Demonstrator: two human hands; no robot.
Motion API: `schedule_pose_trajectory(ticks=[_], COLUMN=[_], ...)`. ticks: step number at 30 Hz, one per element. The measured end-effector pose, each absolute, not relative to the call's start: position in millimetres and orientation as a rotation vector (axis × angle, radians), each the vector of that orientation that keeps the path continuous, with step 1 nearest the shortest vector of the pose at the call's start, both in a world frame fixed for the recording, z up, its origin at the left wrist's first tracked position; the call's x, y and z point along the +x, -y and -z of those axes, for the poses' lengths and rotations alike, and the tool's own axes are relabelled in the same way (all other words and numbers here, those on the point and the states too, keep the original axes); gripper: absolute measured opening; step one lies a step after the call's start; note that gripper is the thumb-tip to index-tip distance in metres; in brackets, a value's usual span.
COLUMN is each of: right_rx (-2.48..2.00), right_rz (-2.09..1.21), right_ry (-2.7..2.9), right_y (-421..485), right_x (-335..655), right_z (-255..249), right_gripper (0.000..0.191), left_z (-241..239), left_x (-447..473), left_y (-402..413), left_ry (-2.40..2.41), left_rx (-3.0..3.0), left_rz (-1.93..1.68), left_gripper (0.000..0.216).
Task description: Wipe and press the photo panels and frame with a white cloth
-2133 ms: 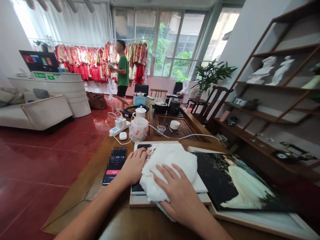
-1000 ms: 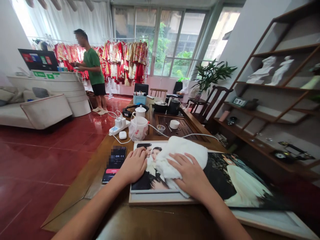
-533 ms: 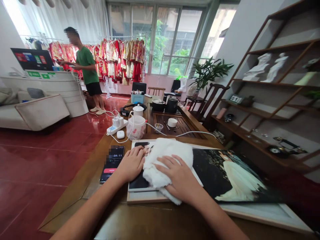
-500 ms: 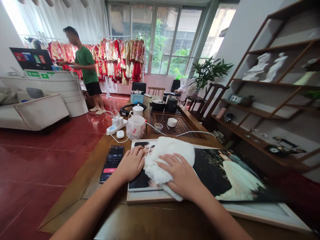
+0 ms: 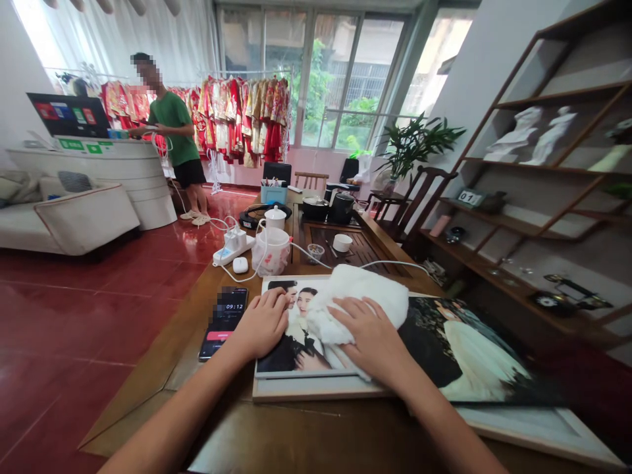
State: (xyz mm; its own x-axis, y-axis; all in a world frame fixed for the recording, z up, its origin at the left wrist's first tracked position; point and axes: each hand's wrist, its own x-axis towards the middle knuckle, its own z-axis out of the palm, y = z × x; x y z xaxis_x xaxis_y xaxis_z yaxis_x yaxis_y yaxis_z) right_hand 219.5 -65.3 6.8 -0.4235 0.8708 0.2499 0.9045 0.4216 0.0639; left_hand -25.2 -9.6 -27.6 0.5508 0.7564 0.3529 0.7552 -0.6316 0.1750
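Observation:
My right hand [image 5: 372,336] presses on a bunched, fluffy white cloth [image 5: 375,296] and grips it, with the fingers over its near side. The cloth lies on a framed photo [image 5: 276,359] of a couple and hides its right part. My left hand [image 5: 264,322] rests open on the photo's left edge, palm down, apart from the cloth. Just left of it lies a phone [image 5: 223,326] with a lit screen. Another photo panel, showing a long white gown [image 5: 474,355], lies to the right. Pale frame edges [image 5: 320,393] show along the near side.
Behind the photos stand a bagged white tub [image 5: 270,253], a lidded mug [image 5: 275,218], a power strip [image 5: 232,247] and a tea tray [image 5: 320,237] with a white cup [image 5: 342,243]. A cable [image 5: 390,263] crosses the table [image 5: 162,408]. A person [image 5: 172,125] stands by the counter.
My right hand has slid the white cloth to the right, uncovering more of the couple's photo. My left hand stays on the left edge. The view has shifted slightly.

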Motion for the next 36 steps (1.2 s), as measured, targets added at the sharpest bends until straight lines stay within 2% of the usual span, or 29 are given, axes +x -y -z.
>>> schedule_pose_trajectory(ticks=[9,19,24,30,36], right_rx=[-1.344,-1.650,-1.573,-1.344,-1.564], right_rz=[0.015,0.294,0.263,0.047,0.231], right_ry=[2.630,2.372,2.457,2.603,2.428], right_y=[87,44,64,88,52], right_x=[177,251,225,185,218], right_z=[-9,-12,-8,-10,-10], right_gripper=[0.054,0.044,0.045,0.054,0.044], left_z=[28,25,27,30,27], left_x=[-28,-26,-26,-26,-26], left_y=[9,11,10,8,10], left_ry=[-1.323,-1.337,-1.343,-1.339,-1.330], left_rx=[2.768,2.774,2.779,2.771,2.758], left_rz=[-0.588,-0.624,-0.637,-0.621,-0.609], left_gripper=[0.031,0.026,0.025,0.028,0.027])
